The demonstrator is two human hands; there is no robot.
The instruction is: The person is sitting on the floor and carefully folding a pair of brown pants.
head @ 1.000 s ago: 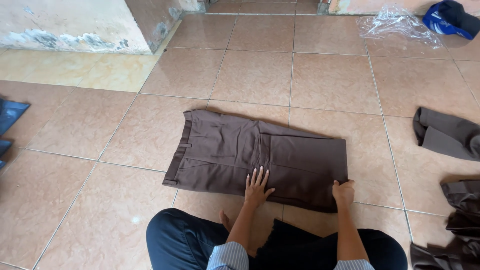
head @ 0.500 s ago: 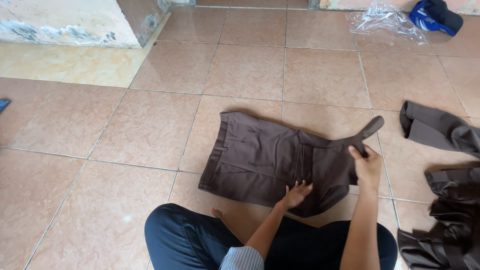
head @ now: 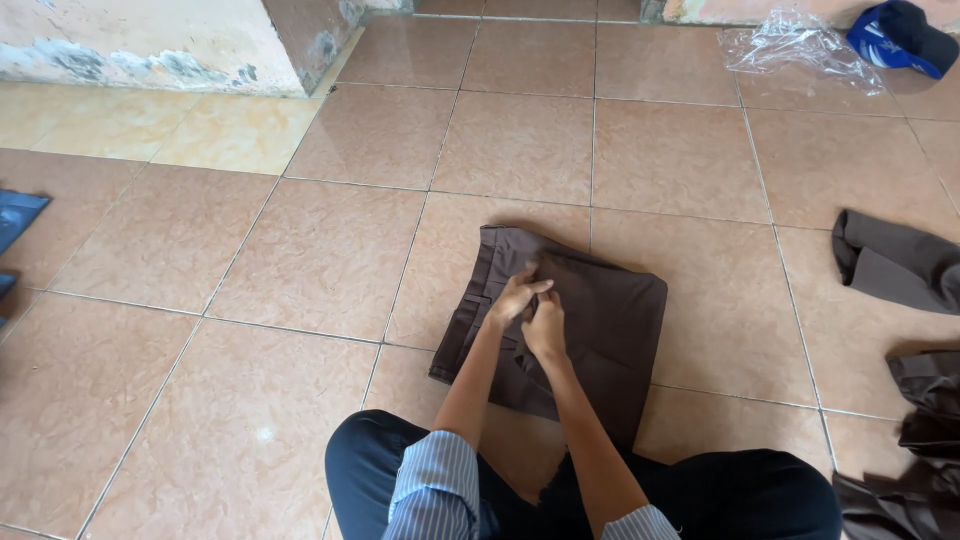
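A pair of brown trousers (head: 600, 330) lies folded into a compact rectangle on the tiled floor just in front of my crossed legs. Both hands meet on its upper left part, near the waistband. My left hand (head: 515, 295) pinches a folded edge of the fabric with its fingertips. Just below and touching it, my right hand (head: 547, 325) is closed on the same fold. My forearms reach out from striped sleeves.
More brown garments lie at the right, one (head: 895, 262) further out and a heap (head: 925, 440) beside my knee. A clear plastic bag (head: 795, 40) and a blue cap (head: 905, 35) sit at the far right. Blue cloth (head: 15, 215) lies at the left edge, below a wall base (head: 150, 45).
My right hand has carried the trouser legs from the right over to the left, folding the garment narrower. Both hands have come together on the fold.
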